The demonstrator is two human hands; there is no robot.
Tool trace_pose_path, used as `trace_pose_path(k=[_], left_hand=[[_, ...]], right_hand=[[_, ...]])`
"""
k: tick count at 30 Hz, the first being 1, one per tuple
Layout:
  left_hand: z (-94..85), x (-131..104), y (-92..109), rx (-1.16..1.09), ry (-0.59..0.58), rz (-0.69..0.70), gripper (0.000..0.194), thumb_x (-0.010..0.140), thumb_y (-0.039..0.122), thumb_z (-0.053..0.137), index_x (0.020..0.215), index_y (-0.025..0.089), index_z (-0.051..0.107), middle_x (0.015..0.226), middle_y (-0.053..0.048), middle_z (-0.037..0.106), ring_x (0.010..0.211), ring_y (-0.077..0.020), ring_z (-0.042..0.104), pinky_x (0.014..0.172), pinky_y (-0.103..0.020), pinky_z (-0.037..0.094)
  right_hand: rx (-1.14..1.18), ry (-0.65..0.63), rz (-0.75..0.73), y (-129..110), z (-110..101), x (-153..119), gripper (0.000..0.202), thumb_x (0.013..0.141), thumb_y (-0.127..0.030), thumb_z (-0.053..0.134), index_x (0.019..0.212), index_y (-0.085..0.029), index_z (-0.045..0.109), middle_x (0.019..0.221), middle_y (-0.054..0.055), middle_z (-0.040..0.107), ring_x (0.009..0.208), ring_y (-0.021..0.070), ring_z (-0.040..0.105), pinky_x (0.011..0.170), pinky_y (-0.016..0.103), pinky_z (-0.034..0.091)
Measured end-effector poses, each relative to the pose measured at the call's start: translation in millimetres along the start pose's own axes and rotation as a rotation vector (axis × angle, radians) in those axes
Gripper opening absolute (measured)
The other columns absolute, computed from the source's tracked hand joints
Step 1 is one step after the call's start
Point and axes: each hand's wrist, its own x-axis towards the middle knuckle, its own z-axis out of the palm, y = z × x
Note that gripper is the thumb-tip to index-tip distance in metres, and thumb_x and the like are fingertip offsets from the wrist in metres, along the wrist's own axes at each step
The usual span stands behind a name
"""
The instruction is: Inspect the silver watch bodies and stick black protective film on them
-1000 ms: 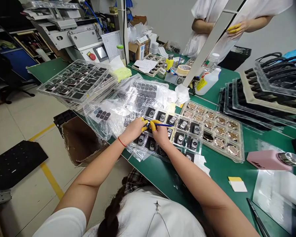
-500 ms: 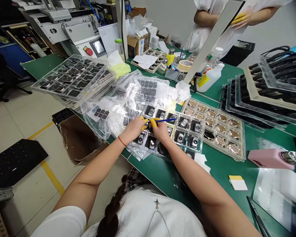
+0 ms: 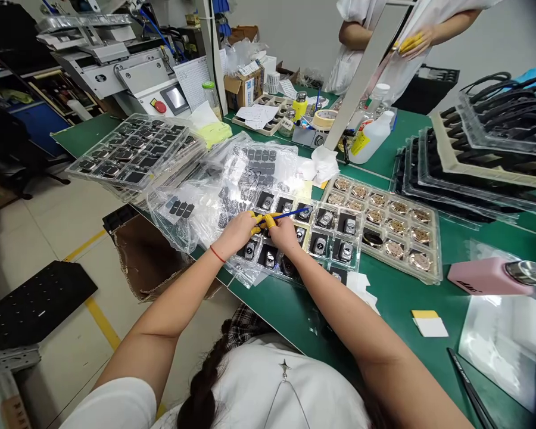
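My left hand and my right hand, both with yellow finger cots, meet over a clear plastic tray. The right hand is closed on a thin blue stick-like tool, whose free end points right. The left fingers are pinched around something small and dark, mostly hidden by the fingers. Watch cases with dark backs lie in the tray's compartments around my hands. Left of the tray are clear plastic bags with dark label-like pieces.
Right of the tray stands a beige tray of round gold parts. Stacked trays rise at far right, a trays stack at left. A pink bottle and tweezers lie right. A co-worker's gloved hand is beyond the post.
The view has shifted slightly, so my hands and the table appear a little to the left. Both hands keep their closed grip, and the blue tool is tilted a bit more upward.
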Motion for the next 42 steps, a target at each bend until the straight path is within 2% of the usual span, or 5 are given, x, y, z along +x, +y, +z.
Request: trace_pose_path(k=[8,19,29,36,42], left_hand=[[-3.7,-7,4,0.009,-0.002,0.002,0.024,0.094,0.023,0.044,0.096,0.014,0.066,0.09,-0.008,0.058,0.087,-0.0205,0.056,0.071,-0.028,0.043],[16.6,-12,4,-0.094,0.122,-0.085,0.023,0.094,0.021,0.043,0.098,0.014,0.064,0.101,-0.01,0.058,0.093,-0.0214,0.055,0.082,-0.032,0.045],[-5.4,-8,-13,-0.253,0.024,0.029,0.018,0.085,0.012,0.049,0.074,0.017,0.061,0.08,-0.004,0.061,0.076,-0.0177,0.057,0.072,-0.028,0.047],[-10.1,20,-20,-0.306,0.193,-0.121,0.034,0.093,0.015,0.04,0.121,0.015,0.058,0.109,-0.01,0.063,0.1,-0.0193,0.059,0.091,-0.032,0.047],[-4.7,47,-12,-0.27,0.168,-0.1,0.028,0.09,0.022,0.053,0.115,0.017,0.065,0.098,-0.009,0.064,0.096,-0.0212,0.06,0.087,-0.033,0.048]], right_hand=[[0.2,0.069,0.061,-1,-6,-4,0.05,0.081,-0.059,0.049,0.077,-0.013,0.067,0.049,0.0,0.053,0.041,0.0103,0.038,0.04,0.023,0.028],[0.27,0.054,0.083,-5,-7,-8,0.044,0.077,-0.058,0.055,0.077,-0.015,0.065,0.05,-0.001,0.054,0.04,0.0095,0.038,0.039,0.022,0.027],[0.151,0.189,0.027,-24,-26,13,0.037,0.083,-0.047,0.048,0.074,-0.015,0.064,0.055,0.002,0.057,0.046,0.0121,0.045,0.044,0.024,0.034],[-0.052,0.175,-0.1,-23,-25,43,0.034,0.084,-0.043,0.052,0.061,-0.019,0.06,0.067,0.006,0.064,0.072,0.022,0.059,0.068,0.032,0.045],[-0.174,0.161,-0.149,-18,-19,49,0.027,0.085,-0.035,0.05,0.065,-0.021,0.059,0.071,0.008,0.065,0.075,0.0245,0.059,0.07,0.033,0.042]])
